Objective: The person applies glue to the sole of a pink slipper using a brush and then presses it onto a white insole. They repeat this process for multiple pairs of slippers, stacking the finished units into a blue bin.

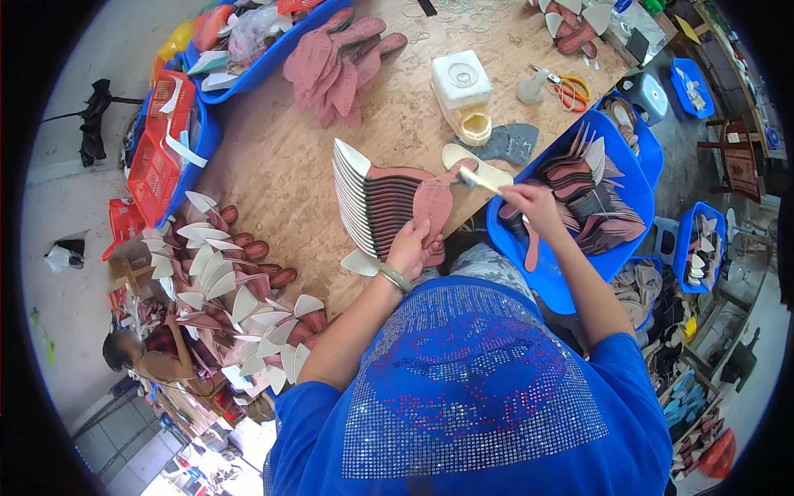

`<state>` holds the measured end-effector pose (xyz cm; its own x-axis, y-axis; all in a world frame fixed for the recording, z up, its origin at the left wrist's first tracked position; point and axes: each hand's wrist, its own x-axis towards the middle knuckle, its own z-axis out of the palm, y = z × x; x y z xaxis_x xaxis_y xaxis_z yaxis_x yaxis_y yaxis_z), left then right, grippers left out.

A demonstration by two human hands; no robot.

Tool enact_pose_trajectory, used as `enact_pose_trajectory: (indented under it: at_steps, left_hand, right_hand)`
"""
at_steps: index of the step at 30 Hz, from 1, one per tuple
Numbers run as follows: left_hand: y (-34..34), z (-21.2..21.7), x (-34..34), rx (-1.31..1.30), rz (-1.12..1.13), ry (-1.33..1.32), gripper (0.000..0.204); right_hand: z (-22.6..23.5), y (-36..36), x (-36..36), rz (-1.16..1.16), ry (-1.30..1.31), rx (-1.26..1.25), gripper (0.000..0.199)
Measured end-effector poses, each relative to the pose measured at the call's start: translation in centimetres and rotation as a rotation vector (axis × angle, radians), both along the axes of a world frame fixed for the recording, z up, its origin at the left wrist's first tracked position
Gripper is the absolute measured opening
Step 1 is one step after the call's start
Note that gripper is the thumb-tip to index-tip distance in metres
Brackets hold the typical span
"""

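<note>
My left hand (411, 245), with a bangle at its wrist, is closed on the near end of a reddish-brown insole (433, 201). Between the fingers of my right hand (536, 207) is a pale-handled brush (483, 183), its tip at the insole's far, narrow end. Left of that insole lies a fanned row of similar insoles (395, 202) with white pointed ends, overlapping one another. Behind the brush rests a cream sole-shaped piece (490, 172), partly covered. A white plastic container (461, 81) with a cream-coloured mouth stands just beyond.
A blue basket of insoles (637, 178) sits at my right. Piles of insoles lie at the left (236, 289) and far left (331, 70) of the wooden table (269, 165). Orange-handled scissors (572, 93) lie near a small bottle (531, 88). Another person (161, 351) is at lower left.
</note>
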<state>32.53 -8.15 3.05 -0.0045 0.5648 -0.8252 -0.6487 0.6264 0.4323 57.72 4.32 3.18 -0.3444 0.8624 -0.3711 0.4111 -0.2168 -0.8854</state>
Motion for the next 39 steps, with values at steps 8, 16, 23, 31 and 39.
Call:
enact_pose_trajectory:
  at_steps: [8, 16, 23, 31, 39]
  left_hand:
    - [0.1, -0.4, -0.1, -0.036, 0.034, -0.035, 0.019]
    - [0.2, -1.1, -1.2, -0.007, -0.021, 0.026, 0.017]
    - [1.3, -0.5, -1.6, 0.273, -0.483, 0.641, 0.018]
    - [1.6, 1.0, -1.5, 0.335, -0.688, 1.019, 0.015]
    - [1.7, 0.3, -1.3, 0.31, -0.741, 1.01, 0.017]
  right_hand:
    - [-1.6, -2.0, -2.0, 0.082, 0.037, 0.169, 0.02]
    - [-4.5, 0.0, -0.8, -0.112, -0.191, 0.071, 0.022]
    - [-6.5, 2.5, -1.6, -0.055, -0.442, 0.307, 0.024]
    - [-0.8, 3.1, -4.4, 0.162, -0.241, 0.336, 0.021]
    - [3.3, 0.8, -5.5, 0.288, -0.11, 0.472, 0.018]
